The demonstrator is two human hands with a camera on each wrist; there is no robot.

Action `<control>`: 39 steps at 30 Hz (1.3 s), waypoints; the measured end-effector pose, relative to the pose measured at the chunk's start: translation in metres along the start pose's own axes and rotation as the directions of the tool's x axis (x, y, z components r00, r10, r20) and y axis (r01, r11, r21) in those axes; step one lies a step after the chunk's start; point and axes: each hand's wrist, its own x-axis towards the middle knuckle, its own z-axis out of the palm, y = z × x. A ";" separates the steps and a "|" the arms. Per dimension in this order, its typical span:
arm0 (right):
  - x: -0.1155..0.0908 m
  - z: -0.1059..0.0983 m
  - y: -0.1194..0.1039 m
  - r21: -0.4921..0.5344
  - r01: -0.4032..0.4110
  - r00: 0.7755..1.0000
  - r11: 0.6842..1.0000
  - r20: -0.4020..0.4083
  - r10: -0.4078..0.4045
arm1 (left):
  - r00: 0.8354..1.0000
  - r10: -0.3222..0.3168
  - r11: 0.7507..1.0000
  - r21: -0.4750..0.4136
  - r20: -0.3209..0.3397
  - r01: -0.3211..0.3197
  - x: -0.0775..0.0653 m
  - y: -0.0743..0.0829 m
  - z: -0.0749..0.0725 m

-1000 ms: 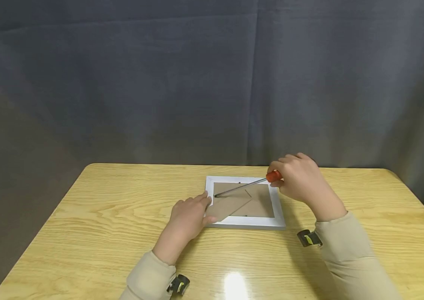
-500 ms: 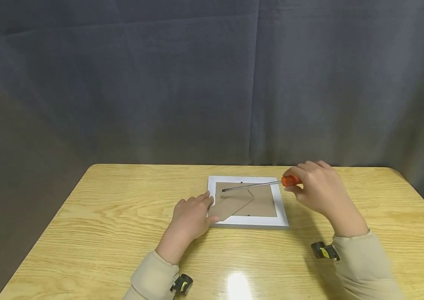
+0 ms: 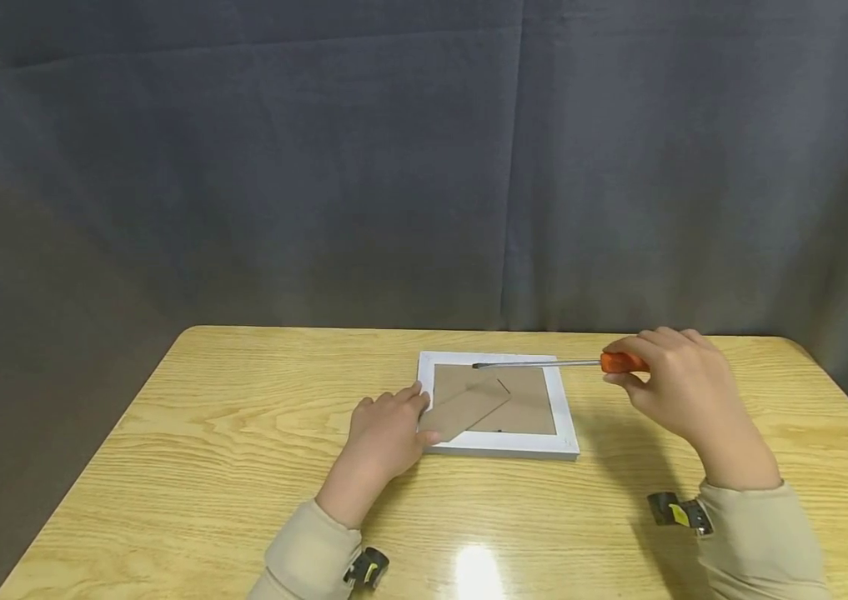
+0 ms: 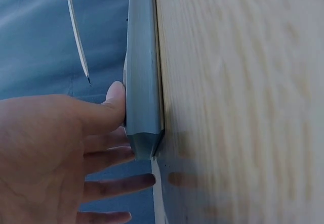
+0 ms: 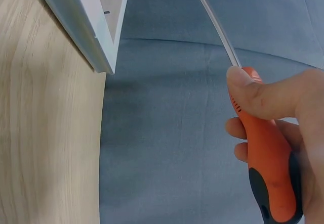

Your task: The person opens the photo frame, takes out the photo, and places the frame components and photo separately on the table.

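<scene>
1. One white frame [image 3: 509, 442] lies back up on the wooden surface [image 3: 243, 433], presumably to expose its brown backing board [image 3: 532, 408].
2. The left hand [image 3: 384, 429] rests at its left end, fingers spread and nearly straight, touching without clasping, likely to stop it sliding.
3. The right hand [image 3: 682, 379] is curled round the screwdriver [image 5: 271, 153] by its handle, shaft nearly level above the frame, probably keeping the tip clear.
</scene>
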 end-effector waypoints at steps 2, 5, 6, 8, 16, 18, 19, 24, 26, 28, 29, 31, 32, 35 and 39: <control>-0.001 -0.001 0.001 0.002 -0.007 1.000 1.000 -0.002 0.007 | 1.000 -0.004 1.000 0.005 0.004 0.004 0.000 0.001 0.000; -0.002 0.000 0.002 0.000 -0.010 1.000 1.000 -0.013 0.010 | 1.000 -0.007 1.000 0.020 0.009 0.007 -0.001 0.002 -0.001; -0.002 0.000 0.003 0.001 -0.011 1.000 1.000 -0.016 0.011 | 1.000 -0.011 0.999 0.031 0.013 0.010 -0.001 0.003 -0.001; -0.001 -0.001 0.003 0.009 -0.023 1.000 1.000 -0.020 0.023 | 1.000 -0.019 0.998 0.056 0.023 0.018 -0.002 0.004 -0.002; -0.004 -0.004 0.004 0.013 -0.060 0.998 0.998 -0.013 0.060 | 0.999 -0.031 0.982 0.189 0.011 0.028 -0.010 0.014 -0.004; -0.004 -0.004 0.004 0.005 -0.053 0.998 0.999 -0.017 0.053 | 0.999 -0.039 0.969 0.243 -0.001 0.038 -0.013 0.017 -0.005; -0.004 -0.004 0.004 0.003 -0.051 0.999 0.999 -0.020 0.051 | 0.999 -0.046 0.962 0.271 -0.002 0.045 -0.014 0.019 -0.005; -0.005 -0.004 0.005 0.002 -0.052 0.998 0.999 -0.037 0.052 | 0.996 -0.088 0.928 0.362 -0.002 0.083 -0.017 0.029 -0.006; -0.005 -0.004 0.005 0.003 -0.051 0.998 0.999 -0.040 0.051 | 0.995 -0.104 0.921 0.376 -0.008 0.099 -0.017 0.033 -0.006; -0.005 -0.003 0.005 0.002 -0.048 0.998 0.999 -0.040 0.048 | 0.994 -0.112 0.919 0.378 -0.020 0.111 -0.017 0.036 -0.005; -0.005 -0.003 0.005 0.001 -0.047 0.998 0.999 -0.040 0.047 | 0.993 -0.112 0.919 0.377 -0.028 0.114 -0.017 0.037 -0.005; -0.005 -0.003 0.005 0.001 -0.047 0.998 0.999 -0.037 0.047 | 0.993 -0.108 0.920 0.373 -0.046 0.117 -0.017 0.038 -0.004; -0.005 -0.003 0.005 0.000 -0.048 0.998 0.999 -0.035 0.048 | 0.993 -0.105 0.921 0.372 -0.052 0.117 -0.017 0.038 -0.004; -0.005 -0.003 0.005 0.004 -0.059 0.998 0.998 -0.022 0.059 | 0.993 -0.101 0.927 0.357 -0.061 0.117 -0.017 0.036 -0.004; -0.006 -0.003 0.005 0.001 -0.070 0.998 0.998 -0.007 0.070 | 0.993 -0.083 0.942 0.319 -0.087 0.107 -0.015 0.030 -0.006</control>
